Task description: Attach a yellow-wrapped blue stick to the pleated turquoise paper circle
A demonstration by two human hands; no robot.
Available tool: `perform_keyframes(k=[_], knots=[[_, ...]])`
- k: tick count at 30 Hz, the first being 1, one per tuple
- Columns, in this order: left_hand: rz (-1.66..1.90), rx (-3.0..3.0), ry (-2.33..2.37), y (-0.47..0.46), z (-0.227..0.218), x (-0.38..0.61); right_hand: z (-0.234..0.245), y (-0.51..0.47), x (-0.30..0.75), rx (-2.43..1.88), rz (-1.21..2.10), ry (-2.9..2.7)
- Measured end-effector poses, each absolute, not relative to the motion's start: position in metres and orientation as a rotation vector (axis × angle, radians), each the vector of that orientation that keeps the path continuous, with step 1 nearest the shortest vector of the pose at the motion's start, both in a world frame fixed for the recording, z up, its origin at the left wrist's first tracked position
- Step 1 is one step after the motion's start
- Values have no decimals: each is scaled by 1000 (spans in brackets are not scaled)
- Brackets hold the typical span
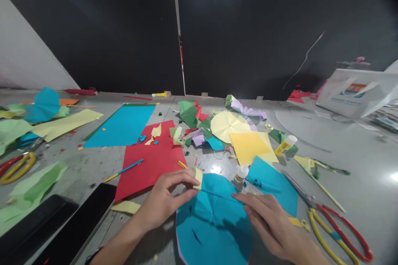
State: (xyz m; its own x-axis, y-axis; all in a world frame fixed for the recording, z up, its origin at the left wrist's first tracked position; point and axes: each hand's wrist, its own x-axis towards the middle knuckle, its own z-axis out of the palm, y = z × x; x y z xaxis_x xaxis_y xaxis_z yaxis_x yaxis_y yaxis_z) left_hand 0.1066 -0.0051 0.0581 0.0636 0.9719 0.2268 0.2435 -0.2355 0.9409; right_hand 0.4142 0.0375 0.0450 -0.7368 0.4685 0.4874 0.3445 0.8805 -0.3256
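A blue creased paper circle (217, 232) lies in front of me, with a small slit in its lower left. A thin blue paper stick (216, 194) crosses above it. At the stick's left end, my left hand (166, 198) pinches a small pale yellow paper strip (197, 177) between thumb and fingers. My right hand (270, 219) has its fingertips closed on the stick's right end. Whether the strip is stuck to the stick, I cannot tell. Just beyond the circle stands a small white-capped glue stick (241, 173).
Red-and-yellow scissors (326, 219) lie at the right, near a blue sheet (273, 186) and a yellow glue stick (285, 145). A red sheet (152, 161), a pleated cream circle (230, 126) and scraps lie beyond. A black phone (77, 223) is at left, a white bag (354, 93) at back right.
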Motion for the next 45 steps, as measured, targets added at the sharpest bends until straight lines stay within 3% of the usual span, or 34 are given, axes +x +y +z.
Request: perform_keyframes(k=[11,34,43,45], knots=[[1144,1931,1280,-11,61,107,50,38,418,-618,350,-2428],[1041,1343,1181,-14,57,108,41,30,420,-739,594,-2240],[1064,1601,1383,-19,63,118,69,25,387,-636,21,-2464],[1062,1735,1376,-22,64,121,75,15,369,-635,49,-2443]])
